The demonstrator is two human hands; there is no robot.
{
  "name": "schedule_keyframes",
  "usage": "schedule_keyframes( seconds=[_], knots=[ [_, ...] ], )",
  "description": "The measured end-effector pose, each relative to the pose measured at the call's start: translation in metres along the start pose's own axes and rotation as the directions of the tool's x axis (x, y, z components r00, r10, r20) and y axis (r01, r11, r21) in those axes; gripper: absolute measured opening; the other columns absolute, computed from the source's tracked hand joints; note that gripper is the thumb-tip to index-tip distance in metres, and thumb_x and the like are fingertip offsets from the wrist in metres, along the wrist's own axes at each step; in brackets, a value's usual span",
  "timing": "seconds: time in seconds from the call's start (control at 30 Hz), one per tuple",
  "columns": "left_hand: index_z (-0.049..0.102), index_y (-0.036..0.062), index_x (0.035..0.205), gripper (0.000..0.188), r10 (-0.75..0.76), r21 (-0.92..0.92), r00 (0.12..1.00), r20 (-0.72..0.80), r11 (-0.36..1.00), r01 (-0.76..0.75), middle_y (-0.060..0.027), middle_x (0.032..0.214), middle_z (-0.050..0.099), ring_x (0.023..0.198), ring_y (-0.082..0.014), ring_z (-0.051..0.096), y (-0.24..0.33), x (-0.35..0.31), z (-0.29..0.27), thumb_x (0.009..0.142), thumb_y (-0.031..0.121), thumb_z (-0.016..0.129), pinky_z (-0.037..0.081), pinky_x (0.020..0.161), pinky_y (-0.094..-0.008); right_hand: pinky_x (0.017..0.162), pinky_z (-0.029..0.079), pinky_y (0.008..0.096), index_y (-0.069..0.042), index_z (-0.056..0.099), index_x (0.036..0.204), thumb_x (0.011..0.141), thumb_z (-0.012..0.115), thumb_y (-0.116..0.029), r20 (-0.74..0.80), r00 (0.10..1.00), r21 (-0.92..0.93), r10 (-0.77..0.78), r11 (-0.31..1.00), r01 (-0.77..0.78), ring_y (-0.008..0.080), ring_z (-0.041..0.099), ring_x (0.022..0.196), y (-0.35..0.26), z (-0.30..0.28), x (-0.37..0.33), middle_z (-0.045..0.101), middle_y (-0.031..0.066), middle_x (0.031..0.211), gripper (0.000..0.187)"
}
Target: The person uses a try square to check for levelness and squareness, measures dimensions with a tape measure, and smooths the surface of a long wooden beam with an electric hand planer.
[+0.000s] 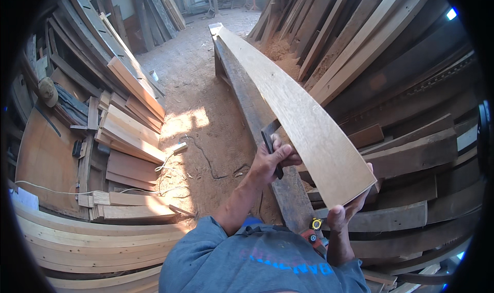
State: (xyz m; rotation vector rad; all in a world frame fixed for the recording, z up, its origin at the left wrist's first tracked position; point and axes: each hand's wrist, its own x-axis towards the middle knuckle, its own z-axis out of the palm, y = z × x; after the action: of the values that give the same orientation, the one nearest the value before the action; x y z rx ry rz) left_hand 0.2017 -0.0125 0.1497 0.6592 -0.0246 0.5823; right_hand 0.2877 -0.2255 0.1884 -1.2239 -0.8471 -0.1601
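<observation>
A long, pale wooden board (303, 113) stretches away from me, its far end at the far end of a narrow dark bench (252, 107). Its near end is lifted off the bench. My right hand (346, 208) grips that near end at its corner, the thumb on one side and the fingers partly hidden behind the wood. In my left hand (278, 159), a dark L-shaped tool that looks like a try square (267, 141) is held beside the board's left edge. Its blade reaches toward that edge; whether it touches I cannot tell.
A yellow and black tape measure (316, 223) and a red power tool (311, 236) lie on the bench close to my body. Planks (329, 30) lean along the right; stacked boards (131, 131) stand left. A cord (206, 161) crosses the sawdust-covered floor.
</observation>
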Motion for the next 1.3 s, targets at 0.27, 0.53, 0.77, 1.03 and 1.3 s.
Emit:
schedule_keyframes(
  seconds=[0.27, 0.53, 0.77, 1.03, 1.3],
  knots=[
    [0.049, 0.0022, 0.125, 0.048, -0.152, -0.079, 0.986, 0.075, 0.984, 0.158, -0.014, 0.108, 0.067, 0.097, -0.0263, 0.073, 0.013, 0.023, 0.042, 0.097, 0.035, 0.069, 0.065, 0.081, -0.0382, 0.11, 0.039, 0.0428, 0.006, 0.027, 0.154, 0.076, 0.078, -0.06, -0.017, 0.998, 0.106, 0.066, 0.992, -0.064, 0.0288, 0.046, 0.134, -0.044, 0.038, 0.036, 0.045, 0.0191, 0.144, 0.114],
    [0.035, 0.0001, 0.145, 0.068, -0.002, -0.186, 0.994, 0.109, 0.982, 0.022, -0.0178, 0.134, 0.057, 0.127, -0.024, 0.059, 0.016, 0.017, 0.057, 0.099, 0.043, 0.062, 0.055, 0.103, -0.0424, 0.11, 0.042, 0.0449, 0.006, 0.027, 0.153, 0.076, 0.083, -0.042, 0.126, 0.992, 0.214, -0.013, 0.977, -0.014, 0.032, 0.049, 0.133, -0.066, 0.052, 0.063, 0.046, 0.0226, 0.144, 0.107],
    [0.036, 0.0058, 0.15, 0.068, 0.081, -0.287, 0.984, 0.157, 0.957, -0.033, -0.0124, 0.144, 0.053, 0.136, -0.0258, 0.052, 0.015, 0.006, 0.078, 0.102, 0.05, 0.053, 0.046, 0.112, -0.0449, 0.106, 0.048, 0.0477, 0.016, 0.038, 0.143, 0.072, 0.08, -0.068, 0.079, 0.963, -0.038, -0.257, 0.965, 0.261, 0.0388, 0.058, 0.127, -0.107, 0.064, 0.079, 0.052, 0.0327, 0.139, 0.118],
    [0.032, 0.0057, 0.155, 0.074, 0.171, -0.359, 0.975, 0.143, 0.927, -0.109, -0.0209, 0.149, 0.047, 0.136, -0.0324, 0.051, 0.05, 0.039, 0.08, 0.103, 0.057, 0.043, 0.042, 0.114, -0.0522, 0.107, 0.044, 0.0453, 0.011, 0.037, 0.145, 0.075, 0.076, -0.069, 0.141, 0.899, -0.128, -0.415, 0.892, 0.433, 0.0338, 0.054, 0.128, -0.102, 0.094, 0.113, 0.052, 0.0265, 0.138, 0.114],
    [0.03, 0.0127, 0.156, 0.073, 0.183, -0.237, 0.976, 0.116, 0.96, -0.151, -0.0182, 0.151, 0.046, 0.137, -0.0345, 0.05, 0.059, 0.046, 0.049, 0.102, 0.061, 0.039, 0.044, 0.115, -0.0551, 0.108, 0.04, 0.0419, 0.008, 0.034, 0.146, 0.074, 0.084, -0.051, 0.282, 0.908, -0.044, -0.309, 0.942, 0.334, 0.0281, 0.049, 0.127, -0.079, 0.119, 0.102, 0.047, 0.0189, 0.133, 0.106]
  ],
)
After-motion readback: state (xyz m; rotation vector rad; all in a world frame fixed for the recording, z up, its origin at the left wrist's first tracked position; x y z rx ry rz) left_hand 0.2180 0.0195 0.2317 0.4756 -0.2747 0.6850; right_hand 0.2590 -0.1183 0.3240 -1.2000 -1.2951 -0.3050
